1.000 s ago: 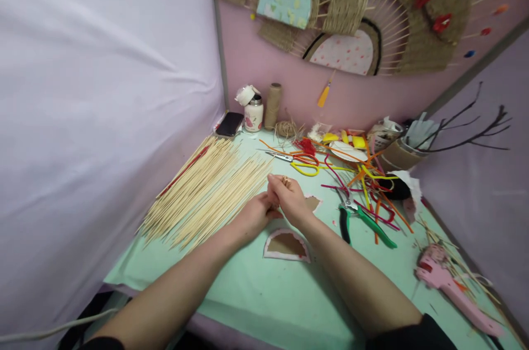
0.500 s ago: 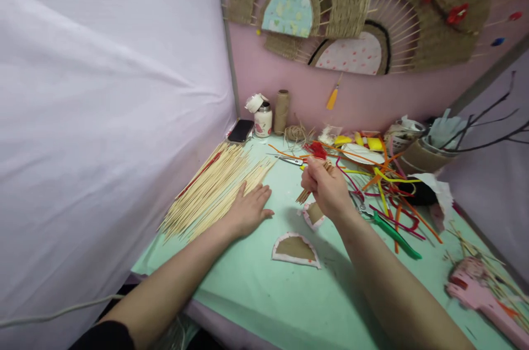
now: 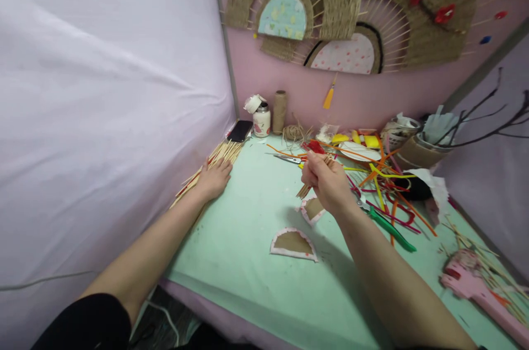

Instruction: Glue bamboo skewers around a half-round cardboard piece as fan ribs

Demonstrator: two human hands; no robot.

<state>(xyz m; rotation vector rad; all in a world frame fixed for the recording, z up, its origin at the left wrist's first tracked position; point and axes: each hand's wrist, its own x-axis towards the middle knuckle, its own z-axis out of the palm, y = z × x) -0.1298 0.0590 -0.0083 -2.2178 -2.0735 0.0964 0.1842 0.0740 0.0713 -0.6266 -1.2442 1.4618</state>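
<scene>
My left hand [image 3: 215, 178] lies flat with its fingers stretched out on a heap of thin wooden sticks [image 3: 227, 150] by the white cloth wall. The forearm hides much of the heap. My right hand [image 3: 328, 182] is closed in a fist around a small bundle of short sticks [image 3: 304, 192], held over the table. Just below that fist lies a half-round cardboard piece [image 3: 313, 210] with a pale patterned edging, partly covered by the hand. A second half-round cardboard piece [image 3: 292, 243] with a white edging rests nearer to me.
Scissors [image 3: 291, 160], green-handled pliers [image 3: 390, 229] and bright pipe cleaners [image 3: 380, 190] lie right of centre. A pink glue gun [image 3: 475, 284] is at the right edge. Behind stand a phone [image 3: 240, 131], a white bottle [image 3: 262, 120] and a tin with branches [image 3: 421, 152].
My left hand has slid left and away from me, and the spread-out sticks are now pushed together against the cloth wall. My right hand still grips its bundle in nearly the same place.
</scene>
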